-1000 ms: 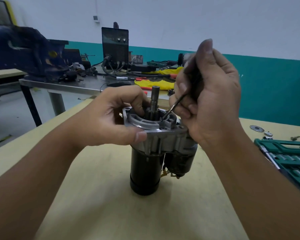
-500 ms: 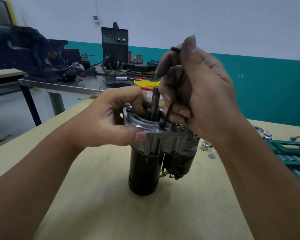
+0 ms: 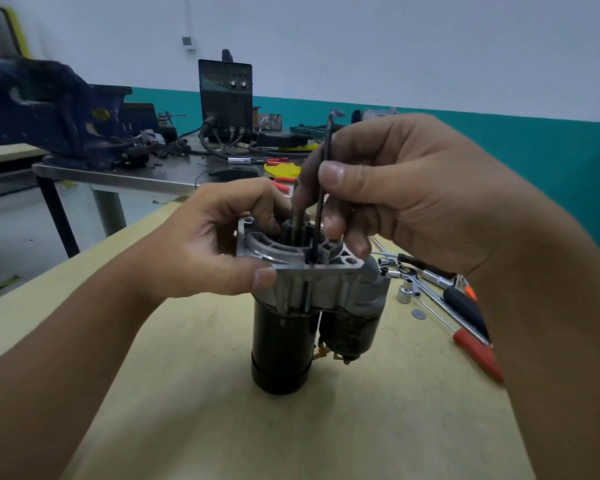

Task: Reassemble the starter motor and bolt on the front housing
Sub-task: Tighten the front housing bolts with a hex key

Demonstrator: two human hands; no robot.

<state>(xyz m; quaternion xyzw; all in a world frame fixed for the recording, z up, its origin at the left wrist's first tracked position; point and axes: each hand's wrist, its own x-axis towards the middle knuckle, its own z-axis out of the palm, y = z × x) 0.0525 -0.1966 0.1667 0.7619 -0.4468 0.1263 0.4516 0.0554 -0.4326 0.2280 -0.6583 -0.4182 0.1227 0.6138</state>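
Starter motor (image 3: 284,341) stands upright on the table (image 3: 187,393), front housing (image 3: 302,265) on top. Left hand (image 3: 201,244) grips housing rim, thumb in front. Right hand (image 3: 395,199) pinches thin hex key (image 3: 321,188) between thumb and fingers, tip down in housing just below the fingertips

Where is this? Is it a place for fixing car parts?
Probably a repair workshop. A starter motor stands on the wooden table, sockets and screwdrivers lie beside it, and on the metal bench behind sit a blue vise and what looks like a welding machine.
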